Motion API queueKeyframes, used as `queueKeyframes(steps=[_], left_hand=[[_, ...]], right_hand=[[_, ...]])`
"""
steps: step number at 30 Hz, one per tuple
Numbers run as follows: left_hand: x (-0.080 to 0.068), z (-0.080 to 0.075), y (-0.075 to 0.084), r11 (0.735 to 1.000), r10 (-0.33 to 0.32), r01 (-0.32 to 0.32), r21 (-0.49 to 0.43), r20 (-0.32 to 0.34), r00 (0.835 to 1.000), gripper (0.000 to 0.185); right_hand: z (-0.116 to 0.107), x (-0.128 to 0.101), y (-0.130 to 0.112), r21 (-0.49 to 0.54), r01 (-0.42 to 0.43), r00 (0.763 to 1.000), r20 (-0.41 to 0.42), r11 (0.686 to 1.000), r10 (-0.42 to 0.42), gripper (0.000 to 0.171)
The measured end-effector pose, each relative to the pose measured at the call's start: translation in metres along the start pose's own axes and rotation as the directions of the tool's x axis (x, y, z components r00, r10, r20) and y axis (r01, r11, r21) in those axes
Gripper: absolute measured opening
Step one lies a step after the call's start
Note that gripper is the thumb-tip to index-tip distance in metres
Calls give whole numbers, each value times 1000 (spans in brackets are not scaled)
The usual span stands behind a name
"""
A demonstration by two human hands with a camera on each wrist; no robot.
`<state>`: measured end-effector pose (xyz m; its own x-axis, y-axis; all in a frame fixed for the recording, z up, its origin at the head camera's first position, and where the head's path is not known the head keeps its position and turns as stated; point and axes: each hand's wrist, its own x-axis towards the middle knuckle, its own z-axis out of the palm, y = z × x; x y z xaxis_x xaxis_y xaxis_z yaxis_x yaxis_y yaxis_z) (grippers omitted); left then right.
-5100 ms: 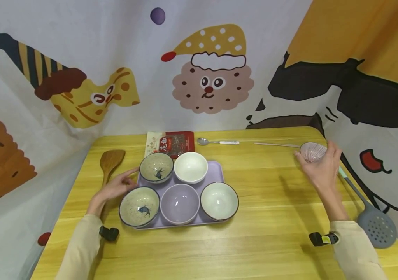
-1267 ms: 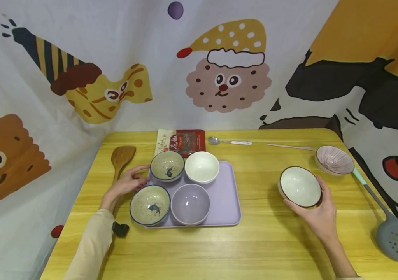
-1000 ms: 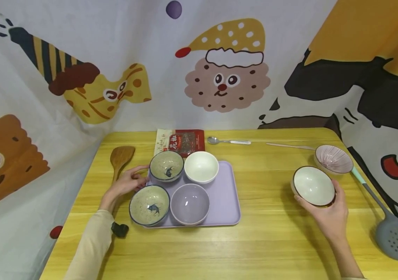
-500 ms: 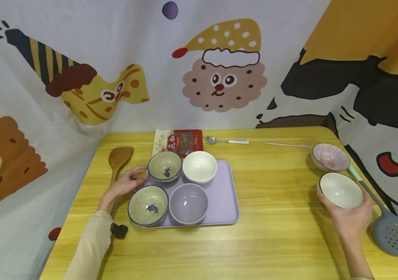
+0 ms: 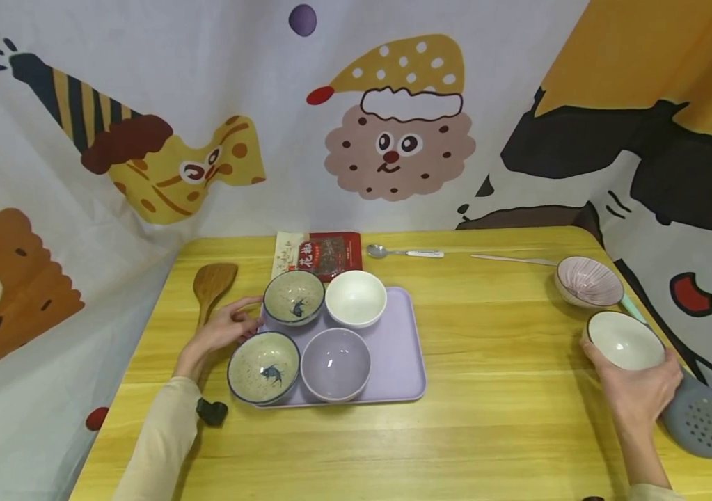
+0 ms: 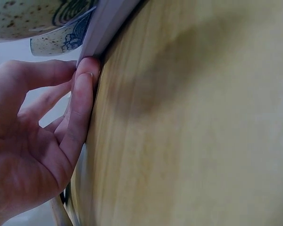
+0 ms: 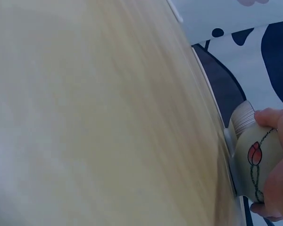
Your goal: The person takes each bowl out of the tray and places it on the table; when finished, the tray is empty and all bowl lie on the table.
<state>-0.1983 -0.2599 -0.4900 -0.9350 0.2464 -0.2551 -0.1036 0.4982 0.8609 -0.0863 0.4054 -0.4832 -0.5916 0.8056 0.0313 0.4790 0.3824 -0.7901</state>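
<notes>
My right hand grips a pale green bowl with a dark rim at the table's right edge; the right wrist view shows its tulip-painted side against my fingers. A pink ribbed bowl sits just behind it. My left hand rests at the left edge of the lilac tray, fingertips touching the tray's rim. The tray carries two speckled fish bowls, a white bowl and a lilac bowl.
A grey slotted spatula lies by my right hand. A wooden spatula lies left of the tray. A red packet, a metal spoon and a chopstick sit at the back. Cartoon curtains surround the yellow table.
My right hand took the dark-rimmed pale green bowl off the tray and carried it right, down beside the pink ribbed bowl. My left hand stayed at the tray's edge.
</notes>
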Motion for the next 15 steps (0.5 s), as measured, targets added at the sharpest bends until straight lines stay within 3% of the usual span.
queueKeyframes(steps=[7,15], left_hand=[[1,-2,-1,1000,6,-6,0,7,1000,65],[0,-1,0,1000,8,-8,14,9,1000,63]], right_hand=[[2,6,-3,-15,-8,1000,10,1000,8,122],[1,7,-7,-117,41,999,33,992,-37,123]])
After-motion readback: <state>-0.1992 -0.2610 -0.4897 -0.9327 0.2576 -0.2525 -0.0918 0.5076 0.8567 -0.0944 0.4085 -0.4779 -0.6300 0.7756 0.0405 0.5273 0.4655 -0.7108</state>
